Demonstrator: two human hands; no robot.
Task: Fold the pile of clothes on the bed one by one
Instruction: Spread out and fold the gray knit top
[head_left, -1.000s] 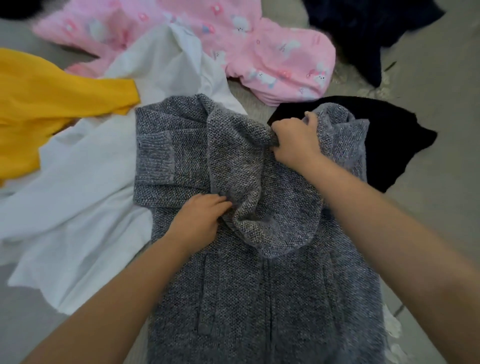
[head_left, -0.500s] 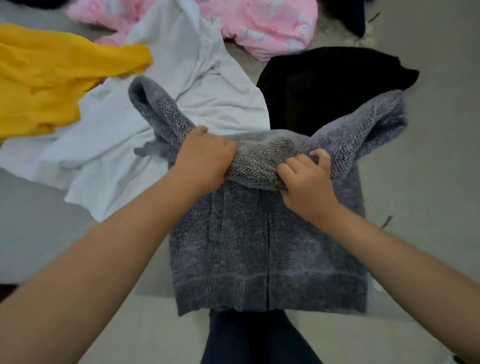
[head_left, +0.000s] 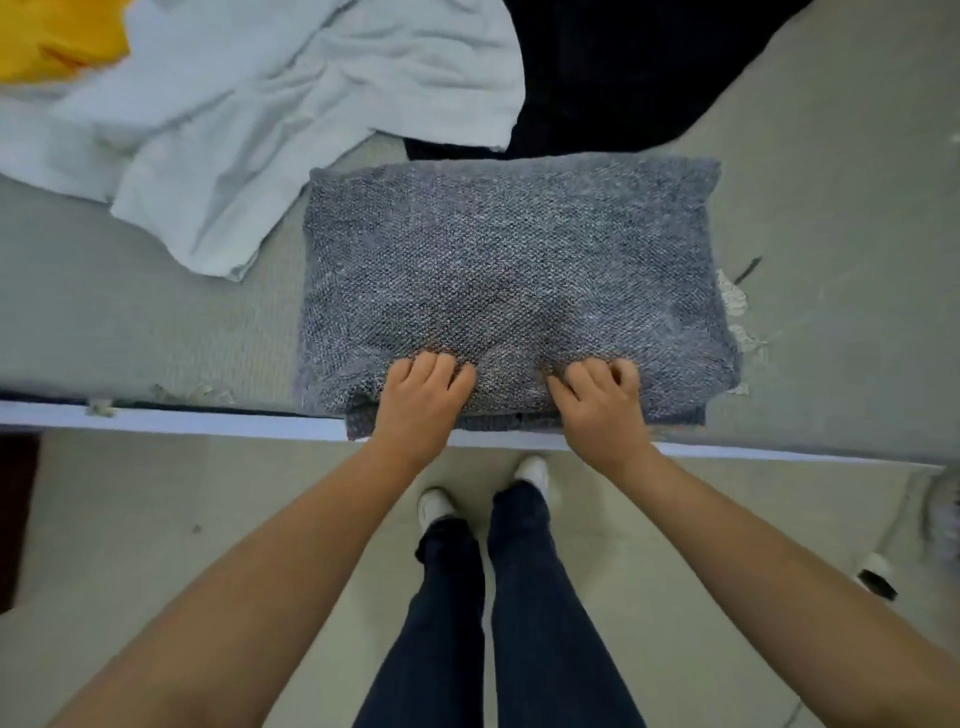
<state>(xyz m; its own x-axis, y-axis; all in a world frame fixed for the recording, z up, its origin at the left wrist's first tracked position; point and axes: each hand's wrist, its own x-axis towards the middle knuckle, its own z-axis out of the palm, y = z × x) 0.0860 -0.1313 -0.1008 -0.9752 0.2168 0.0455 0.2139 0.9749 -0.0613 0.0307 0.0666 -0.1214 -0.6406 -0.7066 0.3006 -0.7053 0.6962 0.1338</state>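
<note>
Grey knit (head_left: 511, 275) folded flat at the bed's (head_left: 104, 312) near edge.

Both hands lie on its near hem: left hand (head_left: 423, 397) and right hand (head_left: 602, 405), fingers curled and pinching the knit, each grip closed on the cloth. A white garment (head_left: 270, 104) lies beyond-left, a black one (head_left: 623, 67) behind, touching the knit's far edge, a yellow one (head_left: 57, 36) at the top-left corner.

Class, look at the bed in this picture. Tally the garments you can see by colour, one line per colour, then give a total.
Grey: 1, the folded grey knit
White: 1, the white garment
Yellow: 1, the yellow garment
Black: 1, the black garment
Total: 4
</note>
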